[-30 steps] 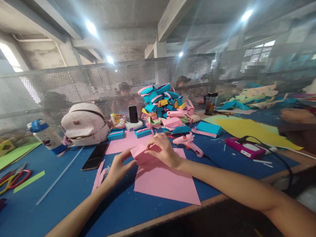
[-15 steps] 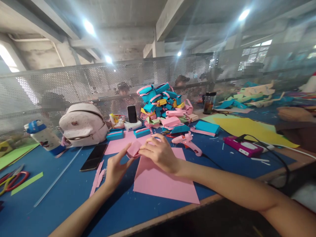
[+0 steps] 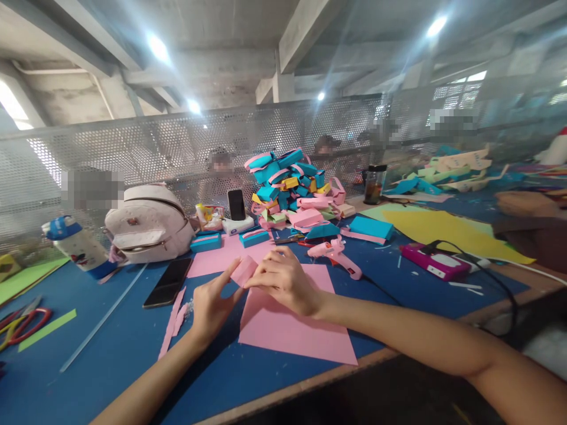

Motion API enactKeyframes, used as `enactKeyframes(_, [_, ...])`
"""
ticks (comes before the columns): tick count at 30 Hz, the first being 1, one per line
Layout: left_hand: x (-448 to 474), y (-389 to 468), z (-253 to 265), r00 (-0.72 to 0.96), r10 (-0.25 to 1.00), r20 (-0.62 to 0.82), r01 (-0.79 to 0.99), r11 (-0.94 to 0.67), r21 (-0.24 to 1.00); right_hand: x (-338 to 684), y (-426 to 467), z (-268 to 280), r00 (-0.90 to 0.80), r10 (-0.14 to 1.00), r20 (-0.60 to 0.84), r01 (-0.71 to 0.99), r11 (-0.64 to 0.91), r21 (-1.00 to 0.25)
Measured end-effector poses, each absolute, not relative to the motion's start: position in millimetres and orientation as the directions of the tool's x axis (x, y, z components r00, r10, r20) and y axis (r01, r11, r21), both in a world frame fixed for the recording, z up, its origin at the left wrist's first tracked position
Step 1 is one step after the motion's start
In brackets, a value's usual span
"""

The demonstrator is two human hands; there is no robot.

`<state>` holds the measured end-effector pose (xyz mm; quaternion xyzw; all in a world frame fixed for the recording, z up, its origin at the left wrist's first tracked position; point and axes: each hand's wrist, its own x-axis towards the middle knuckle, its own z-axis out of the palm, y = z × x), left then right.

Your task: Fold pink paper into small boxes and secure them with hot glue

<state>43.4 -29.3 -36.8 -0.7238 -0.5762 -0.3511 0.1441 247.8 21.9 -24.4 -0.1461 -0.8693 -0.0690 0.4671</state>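
Observation:
Between my two hands is a small folded piece of pink paper [image 3: 244,271], box-like in shape. My left hand [image 3: 213,304] grips its left side between thumb and fingers. My right hand [image 3: 283,280] pinches its right side with bent fingers, which hide part of it. Below them a sheet of pink paper [image 3: 292,330] lies flat on the blue table. Just right of my right hand rests a pink glue gun [image 3: 336,257] on its side. Torn pink paper strips [image 3: 173,321] lie left of my left hand, near a black phone [image 3: 168,282].
A heap of blue, pink and yellow paper boxes [image 3: 287,189] rises at the back. A backpack [image 3: 148,224] and bottle [image 3: 82,245] stand left; scissors [image 3: 26,321] lie at far left. A purple power bank [image 3: 436,262] with a cable sits right, near yellow paper [image 3: 452,236].
The pink paper piece has tilted and shifted slightly right between my hands, showing more of its face. Both hands keep hold of it and have barely moved.

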Motion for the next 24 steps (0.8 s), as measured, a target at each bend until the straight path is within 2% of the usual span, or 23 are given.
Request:
enactKeyframes(7, [42.2, -27.7, -39.1, 0.098, 0.733, 0.674, 0.932, -0.305, 0.196, 244.4, 29.4, -27.2, -0.525, 0.173, 0.834, 0.249, 0.968, -0.044])
enactKeyframes(13, [38.6, -24.4, -42.9, 0.118, 0.722, 0.681, 0.876, -0.399, 0.271, 246.8, 37.5, -25.8, -0.454, 0.254, 0.854, 0.239, 0.958, -0.158])
enactKeyframes(18, [35.5, -23.5, -39.9, 0.139, 0.757, 0.638, 0.838, -0.434, 0.332, 249.9, 45.3, -24.0, -0.454, 0.278, 0.847, 0.295, 0.943, -0.151])
enactKeyframes(22, [33.3, -22.4, -38.9, 0.106, 0.784, 0.611, 0.837, -0.403, 0.371, 248.9, 49.9, -27.3, -0.411, 0.41, 0.814, 0.295, 0.905, -0.306])
enactKeyframes(24, [32.3, -21.6, -39.3, 0.094, 0.808, 0.582, 0.838, -0.38, 0.392, 247.9, 51.0, -28.6, -0.41, 0.427, 0.806, 0.269, 0.901, -0.34])
